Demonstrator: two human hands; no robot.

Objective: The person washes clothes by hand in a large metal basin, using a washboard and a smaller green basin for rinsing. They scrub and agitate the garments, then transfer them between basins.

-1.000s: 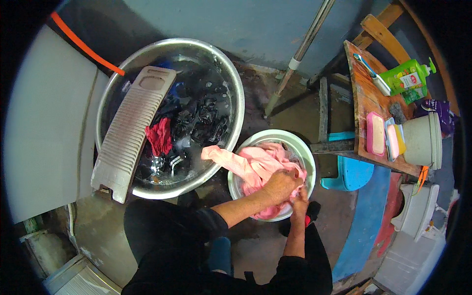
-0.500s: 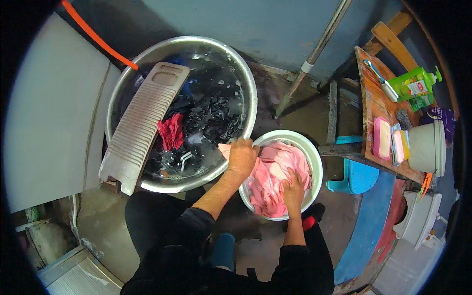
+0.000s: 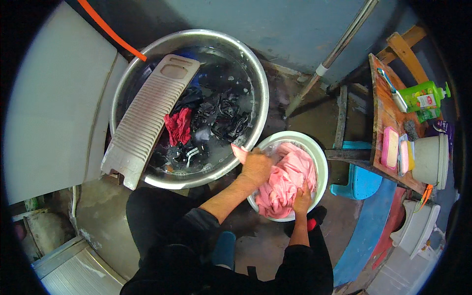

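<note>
A wet, crumpled pink cloth (image 3: 290, 169) fills the white basin (image 3: 322, 177) in front of me. My left hand (image 3: 256, 169) is closed on the cloth at the basin's left rim, and a pink corner pokes out of the fist toward the large metal tub (image 3: 265, 93). At the basin's near right side, my right hand (image 3: 302, 199) grips the same cloth, its fingers sunk partly into the folds. In the tub's dark water lie a red cloth (image 3: 178, 126) and several black garments (image 3: 221, 118). A ridged washboard (image 3: 150, 115) leans slantwise across the tub's left side.
An orange hose (image 3: 110, 32) reaches the tub's far rim. On the right, a wooden stand (image 3: 388, 105) carries a green pump bottle (image 3: 423, 96), a brush and soap boxes. Below it sits a blue plastic stool (image 3: 364, 182). A metal pole (image 3: 339, 49) leans at the wall.
My left hand has shifted slightly down toward the white basin, still holding the cloth. My right hand has slid nearer to me along the basin's right side. The whole view has shifted a little.
</note>
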